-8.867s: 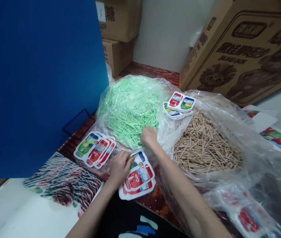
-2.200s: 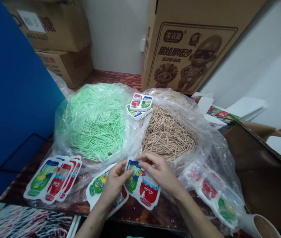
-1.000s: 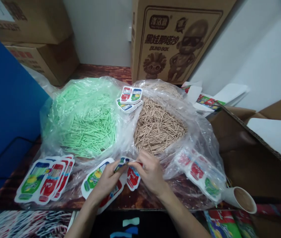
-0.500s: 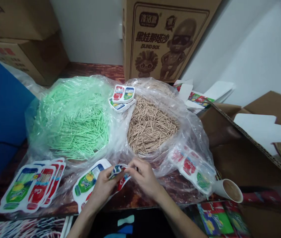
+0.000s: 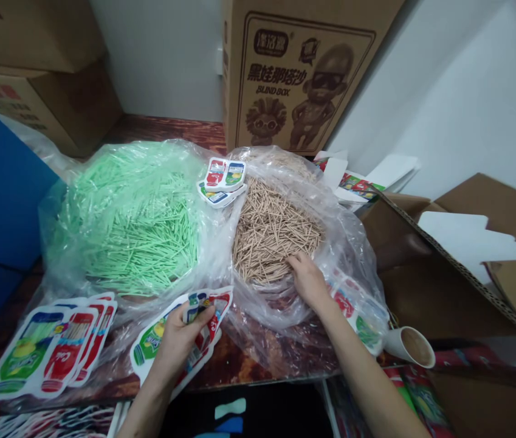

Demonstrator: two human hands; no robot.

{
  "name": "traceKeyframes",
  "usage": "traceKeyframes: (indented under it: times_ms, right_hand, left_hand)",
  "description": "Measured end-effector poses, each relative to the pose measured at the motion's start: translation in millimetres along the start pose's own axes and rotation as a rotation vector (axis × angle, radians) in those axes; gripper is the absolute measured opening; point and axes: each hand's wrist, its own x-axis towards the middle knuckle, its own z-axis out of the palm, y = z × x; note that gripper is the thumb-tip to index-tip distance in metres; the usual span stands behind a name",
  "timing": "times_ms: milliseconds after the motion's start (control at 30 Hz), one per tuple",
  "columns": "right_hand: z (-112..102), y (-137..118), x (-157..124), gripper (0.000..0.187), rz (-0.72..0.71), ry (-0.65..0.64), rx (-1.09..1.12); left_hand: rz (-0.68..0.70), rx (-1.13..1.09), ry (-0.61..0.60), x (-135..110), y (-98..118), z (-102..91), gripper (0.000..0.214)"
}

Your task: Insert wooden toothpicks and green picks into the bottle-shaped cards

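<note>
Head view: The left hand is closed about a Sprite-and-Cola packet, pinched between thumb and fingers, its red Cola half standing out to the right of the thumb. The packet is held in front of the two stick piles, above a second Sprite-and-Cola packet lying on the wood-grain table.

The right hand is at the near right edge of the brown sticks, fingertips bent down to them; whether any stick is gripped cannot be told. The brown sticks lie in an open clear plastic bag. To their left are green sticks, likewise in clear plastic.

Overlapping packets lie at the table's left front. A small packet stack rests between the piles. Plastic-covered packets lie right of the right wrist, next to a paper cup. A "BLIND BOX" carton stands behind.
</note>
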Motion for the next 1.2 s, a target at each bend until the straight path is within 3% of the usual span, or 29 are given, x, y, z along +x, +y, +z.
traceKeyframes:
  times_ms: [367,633,833,1033,1200]
  right_hand:
    - [10.1,2.2,12.7,0.020,-0.060,0.086,-0.310]
    - [14.7,11.1,5.1,0.018,-0.159,0.140,-0.278]
    - [14.7,9.8,6.7,0.021,-0.203,0.250,-0.097]
    - [11.6,-18.7,4.7,0.025,-0.320,0.080,0.001]
    - [9.0,-24.5,-1.5,0.040,-0.327,-0.036,0.100]
  left_hand:
    - [0.078,-0.037,-0.051,-2.4,5.1,-8.6,0.020]
    - [0.038,-0.111,0.005,-12.2,6.6,-14.3,0.024]
    - [0.041,-0.145,0.016,-11.7,6.4,-16.0,0.025]
    - [0.056,-0.113,0.033,-9.7,8.5,-14.4,0.024]
    - [0.038,-0.098,0.042,-9.9,10.4,-12.9,0.024]
